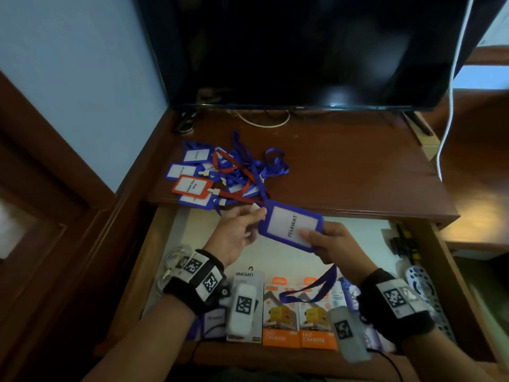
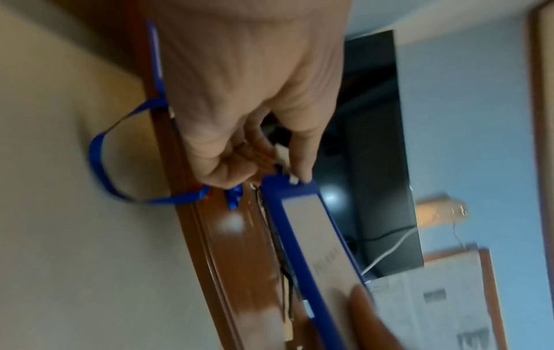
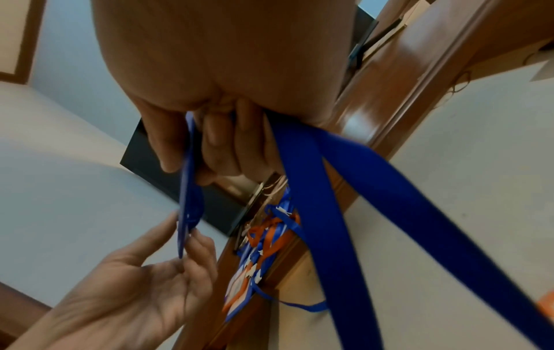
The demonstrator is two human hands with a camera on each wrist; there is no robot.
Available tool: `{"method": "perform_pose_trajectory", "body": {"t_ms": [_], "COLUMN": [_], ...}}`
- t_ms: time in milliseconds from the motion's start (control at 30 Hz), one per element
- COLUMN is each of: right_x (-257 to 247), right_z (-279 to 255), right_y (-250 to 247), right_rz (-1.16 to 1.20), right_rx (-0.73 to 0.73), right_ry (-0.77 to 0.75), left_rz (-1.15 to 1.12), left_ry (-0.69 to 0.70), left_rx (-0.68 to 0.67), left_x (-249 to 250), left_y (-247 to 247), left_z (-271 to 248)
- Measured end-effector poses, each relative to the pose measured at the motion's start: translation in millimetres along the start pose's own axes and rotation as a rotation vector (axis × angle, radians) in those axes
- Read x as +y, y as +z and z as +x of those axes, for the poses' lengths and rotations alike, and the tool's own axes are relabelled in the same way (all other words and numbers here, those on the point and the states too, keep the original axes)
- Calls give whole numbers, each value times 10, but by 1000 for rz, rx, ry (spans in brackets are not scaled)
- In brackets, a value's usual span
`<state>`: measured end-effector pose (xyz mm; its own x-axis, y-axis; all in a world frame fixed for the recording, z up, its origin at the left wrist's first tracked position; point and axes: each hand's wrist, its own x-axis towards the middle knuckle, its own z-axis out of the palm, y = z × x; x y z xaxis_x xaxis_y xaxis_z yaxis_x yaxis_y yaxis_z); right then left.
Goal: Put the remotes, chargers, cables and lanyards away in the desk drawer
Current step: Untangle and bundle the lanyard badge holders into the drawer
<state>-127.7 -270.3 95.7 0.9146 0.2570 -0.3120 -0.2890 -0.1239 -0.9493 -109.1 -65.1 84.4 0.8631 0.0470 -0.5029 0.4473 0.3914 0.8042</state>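
A blue lanyard badge holder [image 1: 292, 227] marked PELAWAT is held over the open drawer [image 1: 440, 271]. My left hand [image 1: 254, 216] pinches its white clip [image 2: 284, 161] at the top edge. My right hand [image 1: 308, 235] grips the holder's lower corner, thumb on the card face. The blue strap [image 1: 311, 290] runs through the right hand [image 3: 192, 161] and hangs in a loop [image 3: 359, 189] above the drawer. A pile of blue and red lanyards [image 1: 220, 175] lies on the desk top near its front edge.
The drawer holds two orange charger boxes [image 1: 281, 312], a white box [image 1: 245, 277], a coiled white cable [image 1: 176, 260] at the left and a remote [image 1: 421, 288] at the right. A dark TV [image 1: 303, 51] stands at the back of the desk. A white cord [image 1: 451, 92] hangs at the right.
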Motion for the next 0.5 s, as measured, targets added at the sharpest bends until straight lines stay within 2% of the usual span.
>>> {"method": "perform_pose_trajectory", "body": {"t_ms": [67, 233, 400, 500], "right_x": [1, -2, -74, -54], "right_z": [-33, -72, -34, -21], "right_y": [-37, -40, -63, -67], "right_rz": [44, 171, 183, 189], "right_rx": [-8, 9, 52, 76], "right_ry": [9, 43, 54, 36], "left_rz": [205, 619, 717, 709], "left_ry": [31, 26, 114, 58], "left_rx": [-49, -310, -282, -314], "left_x": [88, 145, 86, 54], "left_y": [-43, -96, -10, -22], "left_z": [-19, -34, -101, -115]}}
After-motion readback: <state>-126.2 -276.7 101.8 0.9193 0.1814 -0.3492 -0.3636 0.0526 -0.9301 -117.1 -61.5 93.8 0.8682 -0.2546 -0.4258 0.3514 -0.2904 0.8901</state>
